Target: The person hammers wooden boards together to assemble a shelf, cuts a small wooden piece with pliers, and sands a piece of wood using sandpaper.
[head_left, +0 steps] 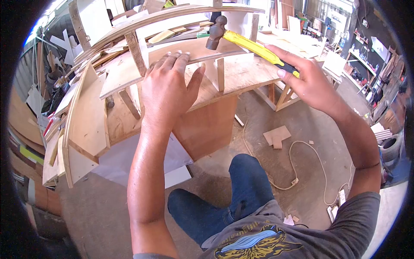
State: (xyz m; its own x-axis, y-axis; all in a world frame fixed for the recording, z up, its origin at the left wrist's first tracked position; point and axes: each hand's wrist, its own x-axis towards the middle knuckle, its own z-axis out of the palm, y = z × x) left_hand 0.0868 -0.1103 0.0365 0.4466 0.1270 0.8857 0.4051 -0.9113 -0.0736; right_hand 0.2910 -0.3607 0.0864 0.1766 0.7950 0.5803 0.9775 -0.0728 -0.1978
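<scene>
My right hand (308,80) grips a hammer (252,45) by the dark end of its yellow handle. The rounded metal head is raised over the far side of a curved plywood frame (181,21). My left hand (170,80) lies on the curved strip of that frame, fingers stretched out and thumb apart. Short upright wooden blocks (220,74) join the frame's curved layers. Beneath it is a plywood worktop (248,75) on a brown panel (207,125). Whether the hammer head touches the wood I cannot tell.
Another curved plywood piece (88,116) leans at the left. A pale cable (293,164) winds over the concrete floor, near a scrap of board (277,136). Wood offcuts (166,34) are piled behind the frame. A wooden-legged table (284,95) stands at the right.
</scene>
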